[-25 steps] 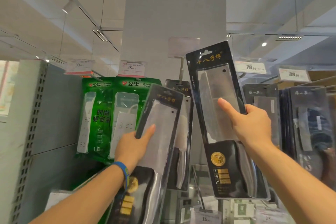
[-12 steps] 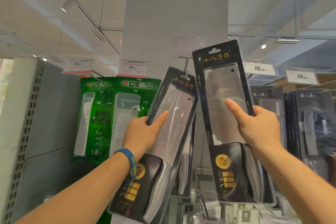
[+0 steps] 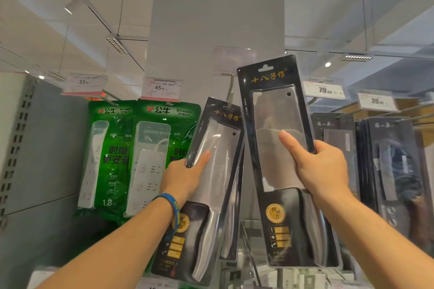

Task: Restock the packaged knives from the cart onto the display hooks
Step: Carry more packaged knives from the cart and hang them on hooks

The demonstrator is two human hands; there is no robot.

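Two black blister packs, each with a steel cleaver, are held up in front of the shelf. My left hand (image 3: pixel 185 177) grips the left knife pack (image 3: pixel 212 183) by its left edge, thumb on the clear front; the pack's top hole sits at the display hook (image 3: pixel 230 91). Another knife pack hangs behind it on that hook. My right hand (image 3: pixel 321 166) grips the right knife pack (image 3: pixel 281 148) by its right edge, thumb across the blade window, holding it upright and free of any hook. The cart is out of view.
Green power-strip packs (image 3: pixel 131 155) hang left of the hook under price tags (image 3: pixel 162 89). Dark knife packs (image 3: pixel 385 166) hang on hooks to the right. A grey pillar (image 3: pixel 216 19) rises behind. Perforated shelf upright (image 3: pixel 16 148) stands at far left. Lower shelf goods show at the bottom.
My left hand has raised its knife pack up and right until its top reaches the hook. My right hand's pack has shifted slightly right and stays held up.
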